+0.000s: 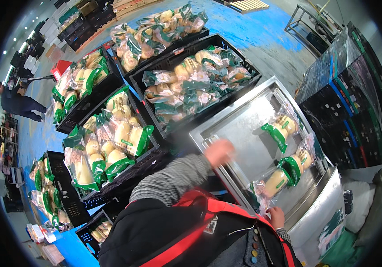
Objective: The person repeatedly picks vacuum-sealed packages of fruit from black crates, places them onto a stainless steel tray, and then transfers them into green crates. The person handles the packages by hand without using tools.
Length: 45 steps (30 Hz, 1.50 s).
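Observation:
My left hand (221, 153), motion-blurred, is over the near left rim of a stainless-steel work table (241, 130); nothing can be made out in it. At the table's lower edge my right hand (275, 217) has its fingers on the clear end of a green-and-clear plastic bag (274, 182) of pale root pieces, apparently lotus root. Beyond that bag lie a second such bag (298, 163) and a third (282, 128), along the table's right side. Left of the table, a black plastic crate (164, 128) holds many similar bags (191, 71).
Further black crates (159, 147) of bagged roots stand to the left and beyond. Stacked, film-wrapped black crates (341, 100) rise at the right, by a metal frame table (301, 30). A person in dark clothes (20, 101) is at the far left, beside a long handle.

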Available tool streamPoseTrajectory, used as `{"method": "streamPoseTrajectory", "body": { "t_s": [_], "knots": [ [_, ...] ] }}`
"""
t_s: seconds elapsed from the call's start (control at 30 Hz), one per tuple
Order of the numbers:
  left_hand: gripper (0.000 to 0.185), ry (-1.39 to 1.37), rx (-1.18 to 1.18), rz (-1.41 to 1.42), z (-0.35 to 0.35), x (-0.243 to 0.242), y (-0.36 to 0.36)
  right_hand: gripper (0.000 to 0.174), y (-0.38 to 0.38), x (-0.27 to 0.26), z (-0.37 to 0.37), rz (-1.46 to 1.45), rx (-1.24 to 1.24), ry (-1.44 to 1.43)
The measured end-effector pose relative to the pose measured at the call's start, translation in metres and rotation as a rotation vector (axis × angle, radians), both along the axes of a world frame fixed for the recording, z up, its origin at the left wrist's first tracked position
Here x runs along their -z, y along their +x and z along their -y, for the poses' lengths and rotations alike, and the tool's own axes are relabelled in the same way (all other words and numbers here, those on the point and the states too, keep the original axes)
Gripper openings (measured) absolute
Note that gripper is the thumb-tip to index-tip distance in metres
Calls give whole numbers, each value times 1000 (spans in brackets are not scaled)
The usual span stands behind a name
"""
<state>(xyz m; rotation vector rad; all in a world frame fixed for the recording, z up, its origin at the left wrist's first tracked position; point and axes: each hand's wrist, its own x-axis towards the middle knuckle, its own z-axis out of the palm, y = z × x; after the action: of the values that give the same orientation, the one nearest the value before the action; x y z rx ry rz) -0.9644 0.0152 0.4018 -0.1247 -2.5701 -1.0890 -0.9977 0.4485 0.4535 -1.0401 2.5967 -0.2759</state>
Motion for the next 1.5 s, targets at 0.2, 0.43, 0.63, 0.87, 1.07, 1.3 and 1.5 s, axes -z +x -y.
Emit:
{"method": "streamPoseTrajectory", "body": {
  "t_s": [0.2, 0.43, 0.63, 0.87, 1.07, 1.3, 1.5],
  "knots": [
    [19, -713, -1145, 199, 244, -1, 32, 15, 9, -30, 63, 33, 149, -207],
    [21, -731, -1040, 921, 324, -2, 31, 21, 52, -22, 84, 316, 95, 13],
    [13, -733, -905, 465, 316, -131, -21, 25, 56, -12, 121, 493, 92, -218],
    [15, -615, -332, -116, 147, -248, 3, 50, 26, 26, 245, 1631, 578, -804],
    [9, -500, -116, 14, 32, -184, -32, 72, -37, 37, 300, 2115, 666, -1665],
    [35, 401, 253, 360, 0, -78, 8, 51, -34, 68, 211, 2403, 206, -1780],
    [54, 1590, 10, 1211, 10, -23, 25, 39, 9, 48, 182, 1563, 1094, -1223]
  ]
}}
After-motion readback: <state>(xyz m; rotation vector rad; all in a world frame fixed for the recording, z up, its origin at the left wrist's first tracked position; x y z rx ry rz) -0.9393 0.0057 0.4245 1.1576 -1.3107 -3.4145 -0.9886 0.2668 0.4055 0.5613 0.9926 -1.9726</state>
